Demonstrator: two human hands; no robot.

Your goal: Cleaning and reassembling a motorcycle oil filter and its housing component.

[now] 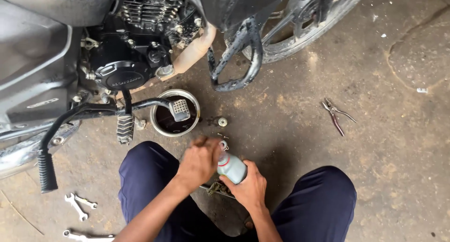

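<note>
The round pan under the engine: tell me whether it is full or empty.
Not empty. The pan holds dark liquid across its bottom, below the rim; how deep, cannot tell. The foot pedal overhangs it.

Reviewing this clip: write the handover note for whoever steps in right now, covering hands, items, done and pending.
Left hand: on the cap end of the grey bottle, blurred.
Right hand: wrapped around the bottle's body, between the knees.
Drain pan: under the motorcycle engine, holding dark oil.
Small round part: on the floor beside the pan.
Pliers: to the right; spanners: to the left.
Done: oil is in the pan.
Left: whether the bottle's cap is off cannot be told.
</note>
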